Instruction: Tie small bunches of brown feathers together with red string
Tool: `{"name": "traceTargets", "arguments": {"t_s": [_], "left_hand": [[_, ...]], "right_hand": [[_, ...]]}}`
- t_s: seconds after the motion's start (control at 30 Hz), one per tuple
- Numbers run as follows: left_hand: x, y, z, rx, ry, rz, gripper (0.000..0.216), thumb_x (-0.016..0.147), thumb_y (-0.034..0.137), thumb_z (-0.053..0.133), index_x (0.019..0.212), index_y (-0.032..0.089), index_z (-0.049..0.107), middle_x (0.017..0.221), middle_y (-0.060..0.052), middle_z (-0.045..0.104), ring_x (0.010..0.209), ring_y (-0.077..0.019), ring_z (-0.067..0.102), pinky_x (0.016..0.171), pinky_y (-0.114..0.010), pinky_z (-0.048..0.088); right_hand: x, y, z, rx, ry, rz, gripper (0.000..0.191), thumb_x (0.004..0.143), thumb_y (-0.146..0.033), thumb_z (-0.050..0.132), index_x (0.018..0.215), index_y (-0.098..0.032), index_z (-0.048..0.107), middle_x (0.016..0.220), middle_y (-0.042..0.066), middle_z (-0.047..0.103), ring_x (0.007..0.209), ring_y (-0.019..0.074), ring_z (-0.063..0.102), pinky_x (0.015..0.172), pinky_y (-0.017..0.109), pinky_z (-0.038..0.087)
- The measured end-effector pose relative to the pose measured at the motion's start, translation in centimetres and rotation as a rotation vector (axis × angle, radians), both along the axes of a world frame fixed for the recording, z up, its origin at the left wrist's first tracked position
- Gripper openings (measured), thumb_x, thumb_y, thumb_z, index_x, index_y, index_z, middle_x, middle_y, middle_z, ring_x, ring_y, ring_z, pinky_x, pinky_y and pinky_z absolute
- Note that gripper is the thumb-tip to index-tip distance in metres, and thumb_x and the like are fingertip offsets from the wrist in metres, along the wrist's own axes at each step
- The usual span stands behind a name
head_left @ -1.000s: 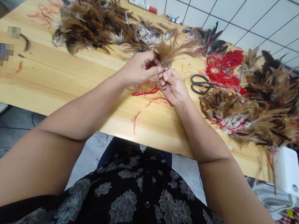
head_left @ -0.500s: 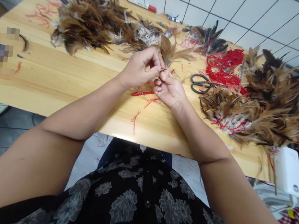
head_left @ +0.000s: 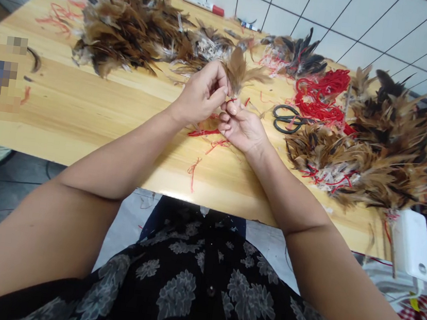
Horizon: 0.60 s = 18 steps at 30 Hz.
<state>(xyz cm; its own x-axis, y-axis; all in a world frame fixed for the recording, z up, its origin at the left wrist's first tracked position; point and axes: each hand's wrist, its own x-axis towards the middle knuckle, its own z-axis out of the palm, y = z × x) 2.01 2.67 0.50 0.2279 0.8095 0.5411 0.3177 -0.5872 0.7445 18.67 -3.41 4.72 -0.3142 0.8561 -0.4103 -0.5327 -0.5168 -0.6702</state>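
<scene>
Over the middle of the table, my two hands meet fingertip to fingertip. My left hand (head_left: 205, 95) is closed in a pinch at a short piece of red string (head_left: 230, 100). Palm up, my right hand (head_left: 244, 128) pinches the base of a small bunch of brown feathers (head_left: 237, 70), whose tips fan out away from me. The string lies against the base of the bunch; my fingers hide how it runs there. Loose red string pieces (head_left: 203, 133) lie on the table below my hands.
Black-handled scissors (head_left: 286, 119) lie right of my hands, beside a heap of red string (head_left: 323, 93). Feather piles stand at the left (head_left: 124, 29) and right (head_left: 357, 157). A marker (head_left: 202, 4) lies by the tiled wall. A white device (head_left: 413, 244) sits at the right edge.
My left hand has shifted slightly up and away from my right fingertips. The feather bunch has tilted a little to the left. My right hand has hardly moved.
</scene>
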Motion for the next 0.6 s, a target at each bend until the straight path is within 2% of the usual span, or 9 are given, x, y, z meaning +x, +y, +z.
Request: {"name": "traceTargets", "arguments": {"t_s": [0.17, 0.3, 0.43, 0.6], "left_hand": [[-0.2, 0.7, -0.1, 0.030, -0.014, 0.007, 0.029, 0.113, 0.051, 0.075, 0.099, 0.031, 0.057, 0.090, -0.005, 0.072, 0.089, -0.0306, 0.073, 0.084, -0.048, 0.062], [-0.4, 1.8, -1.1, 0.017, -0.063, 0.019, 0.035, 0.117, 0.046, 0.078, 0.099, 0.030, 0.052, 0.088, -0.002, 0.070, 0.088, -0.0251, 0.067, 0.083, -0.044, 0.058], [-1.0, 2.8, -1.7, 0.000, -0.048, -0.039, 0.040, 0.123, 0.044, 0.076, 0.101, 0.029, 0.047, 0.084, 0.001, 0.066, 0.087, -0.0214, 0.058, 0.086, -0.042, 0.054], [-1.5, 2.8, -1.4, -0.034, -0.024, -0.138, 0.034, 0.123, 0.051, 0.075, 0.105, 0.029, 0.055, 0.084, 0.000, 0.068, 0.092, -0.0245, 0.065, 0.092, -0.045, 0.060]], "right_hand": [[0.2, 0.1, -0.3, 0.087, -0.020, 0.028, 0.039, 0.106, -0.007, 0.072, 0.089, -0.026, 0.042, 0.079, -0.008, 0.057, 0.064, 0.0070, 0.050, 0.055, 0.015, 0.037], [0.3, 0.2, -0.6, 0.098, 0.007, 0.021, 0.038, 0.107, -0.008, 0.070, 0.088, -0.025, 0.041, 0.083, -0.007, 0.059, 0.065, 0.0059, 0.049, 0.055, 0.014, 0.037], [0.4, 0.4, -0.8, 0.133, 0.017, 0.032, 0.043, 0.105, -0.011, 0.077, 0.088, -0.025, 0.040, 0.082, -0.008, 0.057, 0.064, 0.0051, 0.049, 0.055, 0.013, 0.038], [0.4, 0.5, -0.5, 0.138, 0.004, 0.028, 0.044, 0.103, -0.011, 0.078, 0.088, -0.025, 0.040, 0.080, -0.009, 0.055, 0.062, 0.0041, 0.047, 0.055, 0.013, 0.036]]}}
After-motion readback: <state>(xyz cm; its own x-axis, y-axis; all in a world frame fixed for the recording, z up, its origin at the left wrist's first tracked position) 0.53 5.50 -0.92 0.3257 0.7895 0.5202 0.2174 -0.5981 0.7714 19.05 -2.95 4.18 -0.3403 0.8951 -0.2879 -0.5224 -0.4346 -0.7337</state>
